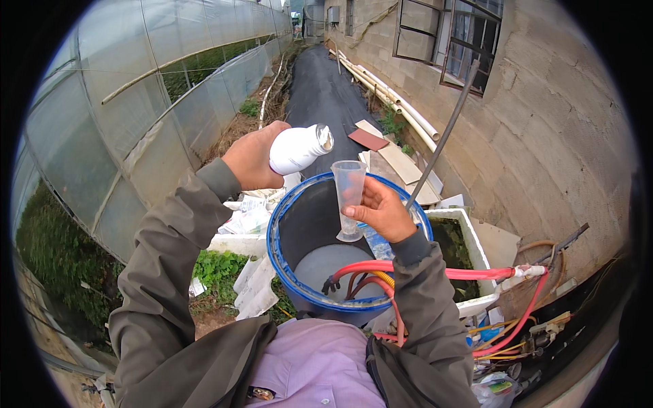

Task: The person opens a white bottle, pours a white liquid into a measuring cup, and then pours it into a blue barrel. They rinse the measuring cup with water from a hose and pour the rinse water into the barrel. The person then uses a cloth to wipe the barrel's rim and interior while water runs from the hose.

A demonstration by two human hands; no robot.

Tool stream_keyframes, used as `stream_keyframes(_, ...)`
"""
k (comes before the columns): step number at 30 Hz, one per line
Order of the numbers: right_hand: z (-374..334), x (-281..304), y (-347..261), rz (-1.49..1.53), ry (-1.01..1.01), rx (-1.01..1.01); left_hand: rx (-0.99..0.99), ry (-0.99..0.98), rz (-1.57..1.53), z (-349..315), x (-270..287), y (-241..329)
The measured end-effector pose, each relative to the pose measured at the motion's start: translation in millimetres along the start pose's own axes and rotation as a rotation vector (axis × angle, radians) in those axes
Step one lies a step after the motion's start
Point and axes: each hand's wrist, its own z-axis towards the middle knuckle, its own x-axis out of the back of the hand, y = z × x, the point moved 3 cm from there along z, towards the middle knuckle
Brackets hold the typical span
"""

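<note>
My left hand (253,158) is wrapped round a white plastic bottle (294,149), which is tilted with its uncapped mouth toward the right. Just below and right of that mouth, my right hand (382,209) grips a clear measuring cup (349,197), tall and footed, held nearly upright. The bottle and the cup do not touch. Both are over a large blue-rimmed barrel (275,253) with cloudy grey liquid (323,264) in its bottom. Whether liquid is flowing from the bottle, I cannot tell.
Red hoses (469,274) cross the barrel's rim and hang inside. A metal rod (445,132) leans behind it. Right of the barrel stands a white foam box (476,238) holding dark water. Boards (401,163) and pipes (391,95) lie by the block wall; plastic greenhouse sheeting (102,102) lines the left.
</note>
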Motion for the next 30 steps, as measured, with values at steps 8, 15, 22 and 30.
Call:
stream_keyframes(8,5,1,4,-0.030,0.059,0.033,-0.090,-0.055,0.070,14,9,-2)
stream_keyframes(15,9,-2,10,-0.066,0.094,0.110,-0.143,-0.061,0.097,22,5,-7)
stream_keyframes(22,17,-1,11,-0.225,0.178,0.181,-0.172,-0.050,0.089,29,10,-10)
stream_keyframes(30,19,-2,13,-0.279,0.192,0.200,-0.163,-0.075,0.130,38,16,-5)
